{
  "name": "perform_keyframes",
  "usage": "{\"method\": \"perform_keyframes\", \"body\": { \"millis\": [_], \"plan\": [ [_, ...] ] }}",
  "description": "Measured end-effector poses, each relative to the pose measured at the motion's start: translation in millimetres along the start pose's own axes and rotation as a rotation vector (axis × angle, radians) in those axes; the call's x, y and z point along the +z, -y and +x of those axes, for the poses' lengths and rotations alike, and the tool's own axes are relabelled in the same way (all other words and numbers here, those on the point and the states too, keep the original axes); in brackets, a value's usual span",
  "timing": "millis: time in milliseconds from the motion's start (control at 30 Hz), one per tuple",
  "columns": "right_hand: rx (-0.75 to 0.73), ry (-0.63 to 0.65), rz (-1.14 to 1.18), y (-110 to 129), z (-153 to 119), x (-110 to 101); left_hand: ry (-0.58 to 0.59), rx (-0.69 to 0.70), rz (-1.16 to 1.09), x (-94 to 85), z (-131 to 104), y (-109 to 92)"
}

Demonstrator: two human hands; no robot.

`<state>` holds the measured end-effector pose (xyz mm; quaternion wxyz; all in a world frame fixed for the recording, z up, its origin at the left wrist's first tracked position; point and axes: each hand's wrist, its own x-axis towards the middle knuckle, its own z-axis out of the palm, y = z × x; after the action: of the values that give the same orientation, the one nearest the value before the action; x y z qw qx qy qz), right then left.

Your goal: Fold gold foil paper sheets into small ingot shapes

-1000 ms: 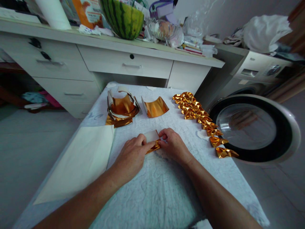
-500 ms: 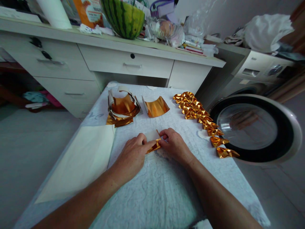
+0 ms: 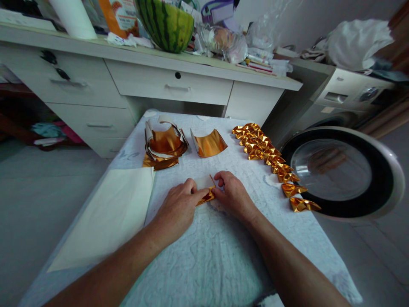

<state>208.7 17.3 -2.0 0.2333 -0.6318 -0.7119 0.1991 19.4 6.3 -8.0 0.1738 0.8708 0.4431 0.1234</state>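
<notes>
Both my hands work on one small sheet of gold foil paper at the middle of the table, white side up with its near gold edge folded over. My left hand grips it from the left, the thumb lying along the fold. From the other side, my right hand pinches the sheet's right end between thumb and bent fingers. A single curved gold sheet lies just beyond. Farther left sits a curled stack of gold paper. Folded gold pieces run in rows down the right side.
A large off-white paper sheet lies on the cloth-covered table at left. Behind stands a white drawer desk bearing a cut watermelon. The washing machine's open round door is beside the table's right edge.
My right hand has shifted very slightly at the sheet's right end. My left hand and the other pieces stay where they were.
</notes>
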Motion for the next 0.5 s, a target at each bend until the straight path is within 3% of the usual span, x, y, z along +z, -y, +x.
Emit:
{"method": "perform_keyframes", "body": {
  "millis": [167,300,500],
  "plan": [
    [-0.098,-0.039,-0.005,2.0,-1.2,0.9,-0.005,-0.001,0.013,0.1,-0.2,-0.3],
    [-0.225,0.034,-0.06,7.1,-1.8,0.6,-0.004,0.001,0.006,-0.2,0.1,0.1],
    [-0.235,0.059,-0.085,11.4,-1.3,1.7,-0.016,0.006,0.006,1.6,0.4,1.8]
  ]
}}
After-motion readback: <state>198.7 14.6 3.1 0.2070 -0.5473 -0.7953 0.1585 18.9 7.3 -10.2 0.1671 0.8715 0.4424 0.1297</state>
